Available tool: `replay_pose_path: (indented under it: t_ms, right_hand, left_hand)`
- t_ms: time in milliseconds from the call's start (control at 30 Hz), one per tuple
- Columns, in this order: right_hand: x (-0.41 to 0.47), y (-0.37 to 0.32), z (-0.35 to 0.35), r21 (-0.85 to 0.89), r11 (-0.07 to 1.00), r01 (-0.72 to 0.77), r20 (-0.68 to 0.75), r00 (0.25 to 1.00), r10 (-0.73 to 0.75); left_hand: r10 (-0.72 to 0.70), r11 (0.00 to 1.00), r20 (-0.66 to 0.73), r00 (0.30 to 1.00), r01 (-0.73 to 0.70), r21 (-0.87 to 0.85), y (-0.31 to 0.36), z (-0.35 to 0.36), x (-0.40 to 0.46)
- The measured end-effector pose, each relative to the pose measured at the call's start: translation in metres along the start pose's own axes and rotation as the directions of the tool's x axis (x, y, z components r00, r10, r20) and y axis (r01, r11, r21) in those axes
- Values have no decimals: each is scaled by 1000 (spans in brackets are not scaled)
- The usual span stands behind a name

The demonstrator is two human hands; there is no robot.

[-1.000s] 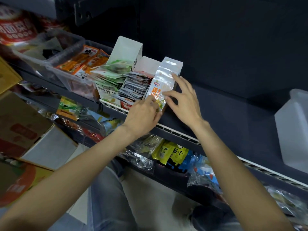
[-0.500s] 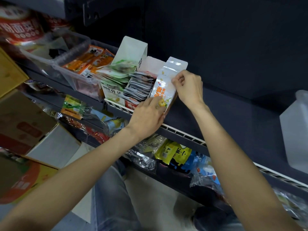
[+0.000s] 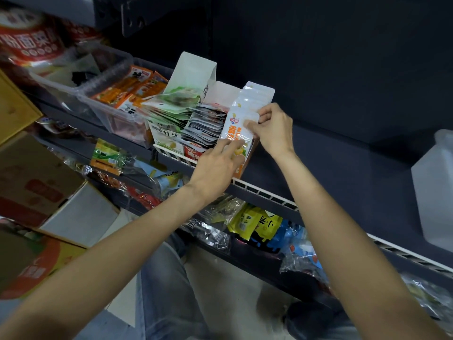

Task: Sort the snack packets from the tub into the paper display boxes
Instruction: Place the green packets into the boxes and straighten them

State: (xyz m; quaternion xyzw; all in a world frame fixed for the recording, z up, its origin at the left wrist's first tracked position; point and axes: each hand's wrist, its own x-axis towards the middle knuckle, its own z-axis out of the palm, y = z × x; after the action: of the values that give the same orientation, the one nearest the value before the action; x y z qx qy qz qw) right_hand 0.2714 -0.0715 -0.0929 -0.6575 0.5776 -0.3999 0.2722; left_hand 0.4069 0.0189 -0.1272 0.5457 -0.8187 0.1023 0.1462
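Observation:
On the dark shelf stand three paper display boxes side by side: a green one (image 3: pixel 166 133) full of green packets, a middle one (image 3: pixel 196 149) with grey packets, and an orange one (image 3: pixel 241 168) at the right. White and orange snack packets (image 3: pixel 235 125) stand in a row in the orange box. My left hand (image 3: pixel 217 165) presses straight fingers on the front packet's lower part. My right hand (image 3: pixel 272 128) pinches the front packet's upper right edge. A clear plastic tub (image 3: pixel 115 114) with orange packets sits left of the boxes.
A second clear tub (image 3: pixel 63 79) stands further left. A white wire rail (image 3: pixel 264 191) runs along the shelf's front edge. A white plastic container (image 3: pixel 434 187) stands at the right. Bagged snacks fill the shelf below; cardboard cartons (image 3: pixel 36 182) sit lower left.
My right hand has shifted from the packets' side to their upper right edge and pinches there. The packets now lean in a fanned row. My left hand stays at the front packet's base.

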Motion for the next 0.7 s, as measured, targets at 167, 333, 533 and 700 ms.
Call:
replay_pose_path:
  t_ms: [167,333,533,700]
  right_hand:
    - [-2,7,2,-13,999,46,-102,994,-47]
    - [-1,3,-5,-81,996,32,-139,989,-43]
    - [8,-1,-8,-121,990,70,-207,974,-94]
    - [18,-3,-12,-214,973,85,-124,986,-113]
  left_hand:
    - [19,998,-45,999,-22,-63,-3,6,-3]
    - [-7,994,-71,997,-1,-110,0,3,-1]
    - [-15,993,-1,1000,15,-113,1,0,1]
    - [-31,992,34,999,34,-117,2,-7,3]
